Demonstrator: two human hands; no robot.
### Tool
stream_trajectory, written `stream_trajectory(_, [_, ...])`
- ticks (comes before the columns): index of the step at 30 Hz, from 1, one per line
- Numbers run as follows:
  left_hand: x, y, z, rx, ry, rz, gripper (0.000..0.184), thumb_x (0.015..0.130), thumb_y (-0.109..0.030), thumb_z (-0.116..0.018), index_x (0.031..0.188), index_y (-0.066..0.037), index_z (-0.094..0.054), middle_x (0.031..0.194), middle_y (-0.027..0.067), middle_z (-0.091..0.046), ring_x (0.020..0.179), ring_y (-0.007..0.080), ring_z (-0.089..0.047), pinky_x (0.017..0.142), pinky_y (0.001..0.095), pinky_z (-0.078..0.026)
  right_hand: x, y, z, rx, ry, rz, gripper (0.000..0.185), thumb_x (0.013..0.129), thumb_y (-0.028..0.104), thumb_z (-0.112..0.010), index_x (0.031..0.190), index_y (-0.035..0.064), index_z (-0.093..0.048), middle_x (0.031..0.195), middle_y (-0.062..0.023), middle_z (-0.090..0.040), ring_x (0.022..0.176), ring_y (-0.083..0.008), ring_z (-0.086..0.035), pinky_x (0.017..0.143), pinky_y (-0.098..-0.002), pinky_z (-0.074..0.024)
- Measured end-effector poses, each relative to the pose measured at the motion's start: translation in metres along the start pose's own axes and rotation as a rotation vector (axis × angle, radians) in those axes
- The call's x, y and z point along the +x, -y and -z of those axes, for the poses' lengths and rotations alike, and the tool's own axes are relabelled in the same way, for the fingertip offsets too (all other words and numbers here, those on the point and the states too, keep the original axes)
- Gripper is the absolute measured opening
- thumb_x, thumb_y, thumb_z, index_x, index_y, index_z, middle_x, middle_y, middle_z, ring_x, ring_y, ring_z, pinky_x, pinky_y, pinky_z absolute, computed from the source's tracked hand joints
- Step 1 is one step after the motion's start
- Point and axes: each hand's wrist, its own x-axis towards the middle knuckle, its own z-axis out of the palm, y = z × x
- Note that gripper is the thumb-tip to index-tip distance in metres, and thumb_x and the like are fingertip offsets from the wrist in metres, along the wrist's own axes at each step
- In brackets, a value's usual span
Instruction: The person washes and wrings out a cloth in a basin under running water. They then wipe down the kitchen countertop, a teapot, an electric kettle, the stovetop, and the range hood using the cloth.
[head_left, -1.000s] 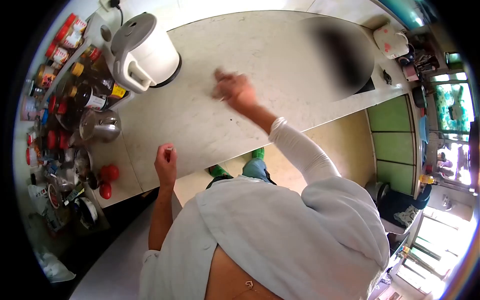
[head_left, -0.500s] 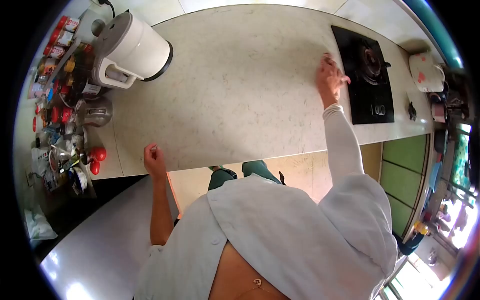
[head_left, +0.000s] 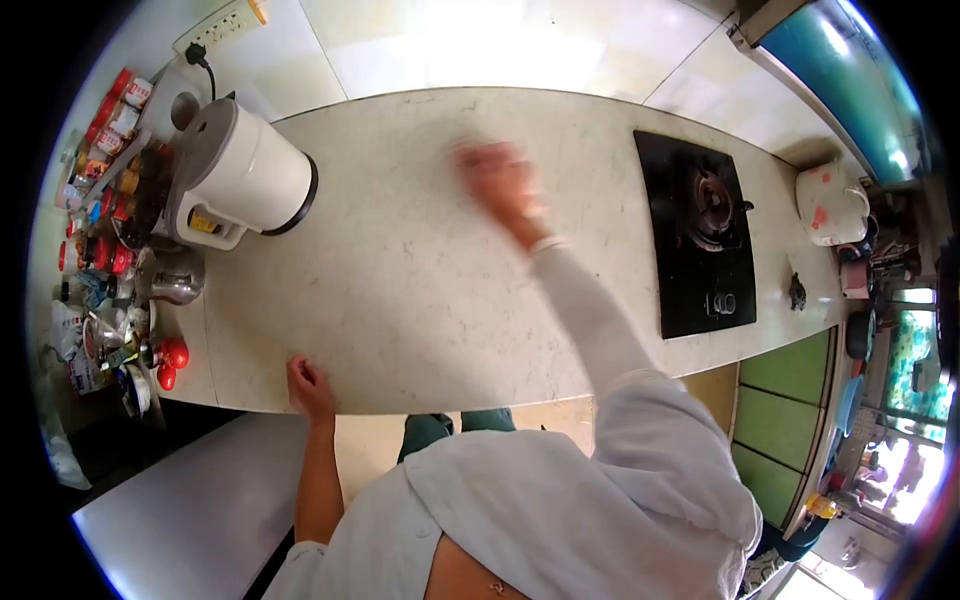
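My right hand (head_left: 497, 182) is over the far middle of the pale countertop (head_left: 430, 310), smeared by motion, so its fingers and anything under them cannot be made out. A light sleeve covers that forearm. At the near edge of the counter rests my left hand (head_left: 311, 388), its fingers curled into a loose fist with nothing visible inside. Left of my right hand stands a white jug-shaped appliance (head_left: 255, 165) with a grey lid and a handle. A black gas hob (head_left: 690, 285) lies to the right.
Jars with red lids (head_left: 125, 118), a glass pot (head_left: 178, 278) and red tomatoes (head_left: 172, 362) crowd the left end. A socket strip (head_left: 225, 28) is on the back wall. Past the hob stands a white pot (head_left: 832, 205). Green cabinet doors (head_left: 785, 385) sit below.
My right hand has swept left from beside the hob to the middle of the counter. My left hand stays at the near edge. The view has tilted up, showing more wall.
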Motion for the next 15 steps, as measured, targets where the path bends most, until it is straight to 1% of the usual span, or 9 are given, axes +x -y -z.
stream_trajectory(1, [0.002, -0.002, -0.001, 0.023, -0.056, -0.081, 0.008, 0.081, -0.006, -0.050, 0.090, -0.006, -0.050, 0.077, 0.0093, -0.054, 0.065, 0.0227, -0.054, 0.057, 0.0313, -0.044, -0.016, -0.064, -0.025, -0.098, -0.181, -0.107, 0.039, 0.081, 0.014, -0.047, 0.120, 0.0070, -0.042, 0.110, -0.0071, -0.050, 0.091, -0.0246, -0.051, 0.071, -0.0391, -0.0443])
stream_trajectory(2, [0.003, -0.005, 0.000, 0.015, -0.063, -0.080, 0.008, 0.081, -0.006, -0.050, 0.090, -0.006, -0.050, 0.077, 0.0093, -0.054, 0.065, 0.0227, -0.054, 0.057, 0.0313, -0.044, -0.028, -0.107, -0.072, 0.135, -0.130, -0.328, 0.039, 0.085, 0.013, -0.042, 0.123, 0.0057, -0.040, 0.114, -0.0044, -0.049, 0.096, -0.0249, -0.048, 0.083, -0.0427, -0.0393])
stream_trajectory(4, [0.003, -0.007, 0.001, 0.050, -0.047, -0.080, 0.009, 0.082, -0.006, -0.050, 0.090, -0.005, -0.050, 0.077, 0.0092, -0.054, 0.066, 0.0226, -0.054, 0.057, 0.0311, -0.044, -0.040, -0.148, -0.042, 0.283, 0.169, -0.772, 0.042, 0.088, 0.019, -0.036, 0.127, 0.0055, -0.037, 0.129, -0.0061, -0.040, 0.109, -0.0297, -0.043, 0.084, -0.0514, -0.0367])
stream_trajectory(7, [0.001, -0.007, 0.002, 0.048, -0.053, -0.060, 0.010, 0.082, -0.006, -0.050, 0.091, -0.005, -0.051, 0.078, 0.0099, -0.054, 0.066, 0.0230, -0.054, 0.058, 0.0317, -0.045, 0.012, -0.087, -0.036, -0.049, 0.293, -0.492, 0.054, 0.086, 0.028, -0.044, 0.134, 0.0104, -0.026, 0.140, -0.0068, -0.023, 0.114, -0.0280, -0.043, 0.083, -0.0615, -0.0338])
stream_trajectory(8, [0.002, -0.009, 0.002, 0.053, -0.039, -0.051, 0.010, 0.082, -0.005, -0.050, 0.091, -0.005, -0.051, 0.078, 0.0103, -0.055, 0.066, 0.0231, -0.054, 0.059, 0.0318, -0.044, 0.019, -0.056, 0.027, -0.571, 0.227, -0.005, 0.062, 0.082, 0.023, -0.052, 0.134, 0.0085, -0.022, 0.137, -0.0127, -0.027, 0.111, -0.0296, -0.045, 0.080, -0.0597, -0.0384])
stream_trajectory(10, [0.002, 0.001, -0.001, 0.034, -0.058, -0.108, 0.011, 0.082, -0.005, -0.049, 0.092, -0.004, -0.051, 0.079, 0.0107, -0.055, 0.067, 0.0231, -0.054, 0.059, 0.0317, -0.044, 0.075, 0.035, 0.052, 0.030, -0.007, 0.187, 0.058, 0.082, 0.021, -0.053, 0.132, 0.0081, -0.026, 0.131, -0.0195, -0.035, 0.110, -0.0347, -0.046, 0.079, -0.0547, -0.0433])
stream_trajectory(11, [-0.002, 0.010, -0.003, -0.001, -0.058, -0.098, 0.011, 0.082, -0.005, -0.049, 0.092, -0.004, -0.051, 0.079, 0.0108, -0.055, 0.066, 0.0229, -0.054, 0.058, 0.0312, -0.044, 0.088, 0.085, 0.075, 0.439, 0.038, 0.002, 0.047, 0.083, 0.023, -0.049, 0.127, 0.0125, -0.033, 0.131, -0.0135, -0.036, 0.113, -0.0349, -0.043, 0.082, -0.0558, -0.0407])
stream_trajectory(12, [0.005, -0.006, -0.002, -0.037, -0.059, -0.090, 0.011, 0.082, -0.005, -0.048, 0.093, -0.003, -0.051, 0.079, 0.0108, -0.054, 0.066, 0.0226, -0.053, 0.058, 0.0307, -0.043, 0.096, 0.112, 0.078, 0.644, -0.237, 0.207, 0.040, 0.085, 0.023, -0.044, 0.123, 0.0164, -0.034, 0.124, -0.0093, -0.041, 0.112, -0.0334, -0.042, 0.083, -0.0545, -0.0403])
stream_trajectory(15, [0.002, -0.012, 0.002, -0.016, -0.015, -0.042, 0.011, 0.082, -0.005, -0.048, 0.093, -0.003, -0.051, 0.076, 0.0104, -0.052, 0.064, 0.0219, -0.050, 0.057, 0.0304, -0.041, 0.124, 0.103, 0.051, 0.711, -0.119, 0.330, 0.037, 0.085, 0.021, -0.044, 0.121, 0.0166, -0.036, 0.118, -0.0078, -0.045, 0.109, -0.0322, -0.043, 0.083, -0.0512, -0.0415])
